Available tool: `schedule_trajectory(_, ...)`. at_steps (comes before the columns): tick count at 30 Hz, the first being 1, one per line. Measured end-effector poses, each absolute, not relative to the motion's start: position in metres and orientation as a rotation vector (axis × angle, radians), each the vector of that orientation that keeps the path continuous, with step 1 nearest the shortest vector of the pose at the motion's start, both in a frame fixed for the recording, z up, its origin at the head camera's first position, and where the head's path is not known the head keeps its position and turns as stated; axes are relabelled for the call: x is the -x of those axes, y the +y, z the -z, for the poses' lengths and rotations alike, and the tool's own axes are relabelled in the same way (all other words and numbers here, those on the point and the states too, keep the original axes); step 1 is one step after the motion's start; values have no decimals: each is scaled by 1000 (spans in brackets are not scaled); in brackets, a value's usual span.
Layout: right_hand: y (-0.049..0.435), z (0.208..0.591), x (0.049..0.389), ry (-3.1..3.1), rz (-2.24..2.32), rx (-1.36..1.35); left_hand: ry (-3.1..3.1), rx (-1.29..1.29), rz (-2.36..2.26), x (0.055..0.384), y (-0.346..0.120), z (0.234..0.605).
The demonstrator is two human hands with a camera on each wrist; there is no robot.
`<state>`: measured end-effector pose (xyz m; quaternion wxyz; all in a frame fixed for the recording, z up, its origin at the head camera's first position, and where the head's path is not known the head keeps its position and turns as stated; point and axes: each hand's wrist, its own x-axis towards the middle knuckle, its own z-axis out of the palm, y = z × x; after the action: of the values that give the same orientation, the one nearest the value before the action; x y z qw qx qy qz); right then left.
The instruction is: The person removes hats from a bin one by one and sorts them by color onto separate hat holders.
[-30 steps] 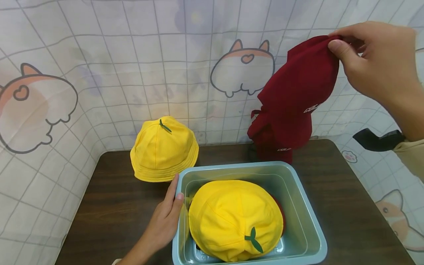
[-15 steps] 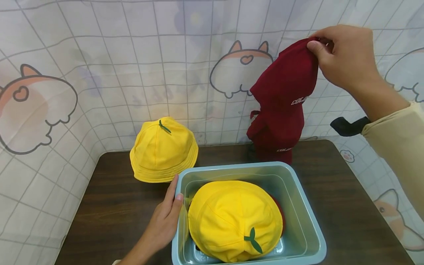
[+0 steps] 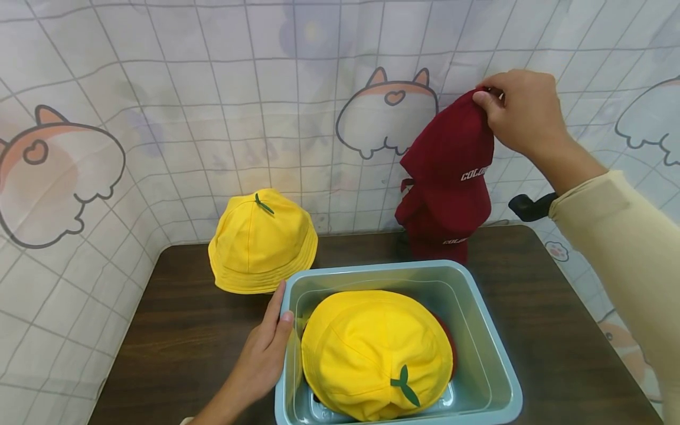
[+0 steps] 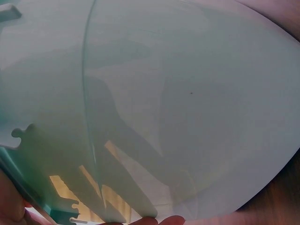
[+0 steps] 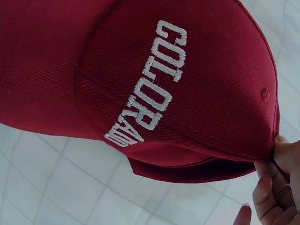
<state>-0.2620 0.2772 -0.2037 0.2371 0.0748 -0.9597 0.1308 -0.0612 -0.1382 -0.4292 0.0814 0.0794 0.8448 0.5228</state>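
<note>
My right hand (image 3: 523,112) pinches the crown of a dark red baseball cap (image 3: 457,139) between thumb and fingers. The cap hangs with its bill low, close over a second red cap (image 3: 448,242) at the back of the table. White stitched COLORADO lettering (image 5: 150,84) runs across the held cap's front in the right wrist view. My left hand (image 3: 260,348) rests along the left side of a blue plastic basin (image 3: 491,342), fingers straight against its outer wall, thumb at the rim. Inside the basin lies a yellow bucket hat (image 3: 372,348) with a green sprout.
Another yellow bucket hat (image 3: 262,242) stands at the back left, just behind my left fingertips. A bit of dark red fabric (image 3: 448,342) peeks out from under the hat in the basin. Patterned sheeting (image 3: 276,118) hangs behind the dark wooden table (image 3: 175,330).
My right hand has moved left and down, bringing the held red cap lower, over the second red cap. My left hand and the basin look almost unmoved.
</note>
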Motion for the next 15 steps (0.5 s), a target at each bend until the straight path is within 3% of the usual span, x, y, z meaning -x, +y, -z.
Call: schedule_trajectory(15,290,234,257,-2651,-356,-286,2527,-222,-1555,62,-138,430)
